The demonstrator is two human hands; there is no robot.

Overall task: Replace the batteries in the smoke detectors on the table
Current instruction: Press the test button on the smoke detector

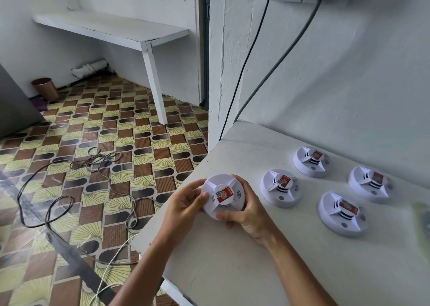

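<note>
Detector (222, 195): white, round, red label on its hub, held over the table's left edge, face toward the camera.
Left hand (186, 204): fingers curled round the detector's left rim.
Right hand (247, 215): gripping the detector's right and lower rim.
Table (232, 270): white, against the wall.
Other detectors (280, 188): four, resting on the table to the right, well apart from the hands.
Floor cables (69, 189): loose loops on patterned tiles.

4 detectors (281, 188) on table (232, 270)
</note>
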